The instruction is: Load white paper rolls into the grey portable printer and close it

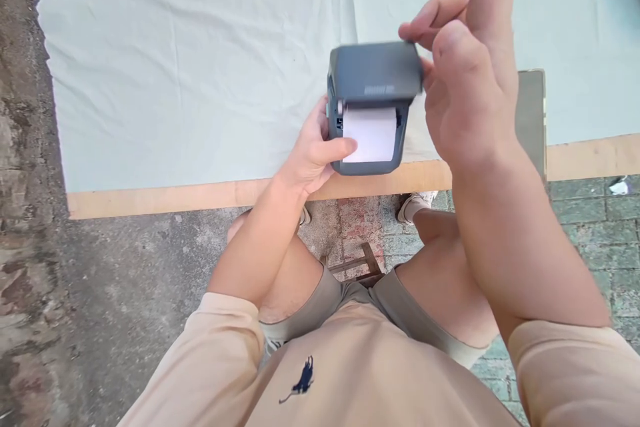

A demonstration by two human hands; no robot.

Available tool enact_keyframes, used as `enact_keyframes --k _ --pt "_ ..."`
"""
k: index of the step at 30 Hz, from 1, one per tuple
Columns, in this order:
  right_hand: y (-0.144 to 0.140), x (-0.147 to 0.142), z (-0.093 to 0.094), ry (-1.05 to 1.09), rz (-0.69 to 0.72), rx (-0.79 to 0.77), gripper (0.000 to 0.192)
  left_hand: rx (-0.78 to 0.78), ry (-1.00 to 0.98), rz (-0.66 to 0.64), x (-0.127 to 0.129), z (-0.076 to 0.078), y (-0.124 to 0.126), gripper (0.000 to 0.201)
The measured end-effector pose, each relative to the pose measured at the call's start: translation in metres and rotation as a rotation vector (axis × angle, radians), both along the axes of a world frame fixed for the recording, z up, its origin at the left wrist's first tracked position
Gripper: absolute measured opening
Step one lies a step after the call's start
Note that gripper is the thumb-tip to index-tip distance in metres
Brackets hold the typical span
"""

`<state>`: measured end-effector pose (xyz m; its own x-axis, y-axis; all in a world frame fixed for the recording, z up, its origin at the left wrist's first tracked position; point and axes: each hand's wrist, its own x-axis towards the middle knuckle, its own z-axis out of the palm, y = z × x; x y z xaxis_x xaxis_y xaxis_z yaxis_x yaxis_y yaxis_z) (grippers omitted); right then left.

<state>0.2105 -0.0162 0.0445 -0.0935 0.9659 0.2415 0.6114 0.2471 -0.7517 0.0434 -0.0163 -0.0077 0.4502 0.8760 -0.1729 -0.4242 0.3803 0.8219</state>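
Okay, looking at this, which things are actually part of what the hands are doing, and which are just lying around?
In use:
- grey printer, lid up
- white paper roll inside it
- left hand, gripping the printer's side
- right hand, fingers at the lid

Lying about:
- pale cloth over the table
- grey board at the table edge
- paper scrap on the paving

Printer lid (pixel 376 72) motion-blurred; lettering on it unreadable. Right hand (pixel 467 90) covers printer's right edge and part of grey board (pixel 531 117) behind it. Left hand (pixel 314 150) hides printer's left side; only thumb (pixel 340 147) shows on paper (pixel 370 135). Paper roll's upper part under lid. White scrap (pixel 620 187) on pavement too small to identify.
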Motion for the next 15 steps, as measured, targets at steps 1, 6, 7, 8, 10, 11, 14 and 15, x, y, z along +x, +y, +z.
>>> enact_keyframes --k 1,6,7,8,10,11,14,15 --pt "0.000 -0.001 -0.002 0.132 0.042 -0.004 0.035 -0.001 -0.005 0.004 0.000 0.000 0.001 0.052" --pt "0.000 0.005 -0.010 0.428 0.156 -0.279 0.039 0.046 -0.057 -0.011 -0.003 -0.003 0.007 0.062" --pt "-0.001 0.006 -0.012 0.489 0.158 -0.350 0.047 0.055 -0.069 -0.012 -0.004 -0.003 0.008 0.061" --pt "-0.001 0.006 -0.014 0.551 0.161 -0.410 0.054 0.056 -0.077 0.001 -0.003 -0.003 0.008 0.056" --pt "-0.001 0.005 -0.018 0.632 0.165 -0.472 0.066 0.045 -0.088 0.048 -0.002 -0.003 0.007 0.041" --pt "-0.001 0.004 -0.019 0.647 0.162 -0.480 0.070 0.043 -0.088 0.070 -0.001 -0.003 0.007 0.034" --pt "-0.002 0.001 -0.021 0.632 0.138 -0.458 0.073 0.034 -0.064 0.090 0.001 -0.002 0.007 0.024" --pt "-0.002 0.001 -0.021 0.624 0.124 -0.459 0.073 0.027 -0.069 0.079 0.001 -0.002 0.007 0.023"
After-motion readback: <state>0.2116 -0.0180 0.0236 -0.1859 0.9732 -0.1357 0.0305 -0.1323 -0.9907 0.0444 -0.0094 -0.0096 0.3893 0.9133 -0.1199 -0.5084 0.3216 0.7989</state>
